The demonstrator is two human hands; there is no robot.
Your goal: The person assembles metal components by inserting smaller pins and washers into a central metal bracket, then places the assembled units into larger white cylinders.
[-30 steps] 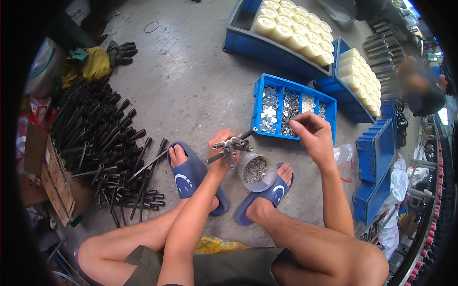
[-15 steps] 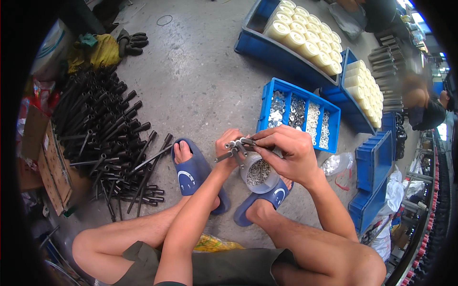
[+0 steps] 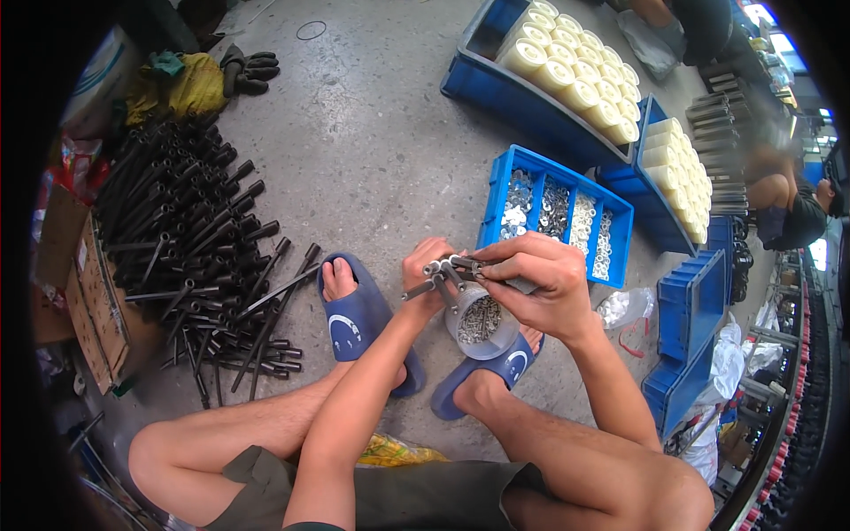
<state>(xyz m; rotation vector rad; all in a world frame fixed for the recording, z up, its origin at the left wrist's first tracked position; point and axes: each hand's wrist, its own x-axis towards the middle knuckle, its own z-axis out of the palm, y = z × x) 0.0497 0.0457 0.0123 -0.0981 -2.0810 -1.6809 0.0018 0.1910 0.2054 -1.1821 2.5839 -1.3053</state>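
My left hand (image 3: 423,264) is closed around a small bunch of grey metal rods (image 3: 449,280), whose ends fan out toward my right hand. The fingertips of my right hand (image 3: 547,281) pinch together at the end of one rod; anything small between them is hidden. Just below both hands, a translucent plastic tub (image 3: 501,345) full of small silvery metal parts stands by my right slipper (image 3: 509,367). Beyond the right hand, a blue divided tray (image 3: 492,199) holds metal washers, dark small parts and white rings in its compartments.
On the left lies a large pile of black-ended rods (image 3: 190,212) beside a cardboard box (image 3: 102,301). Blue crates (image 3: 540,106) of cream-coloured cylinders stand at the far right. Nearer are stacked blue bins (image 3: 686,310) and a clear bag (image 3: 627,305) of white parts. Another person (image 3: 792,208) sits at right.
Both hands stay together over the tub with the rods between them, and the right fingers have shifted only slightly. The whole view has moved a little.
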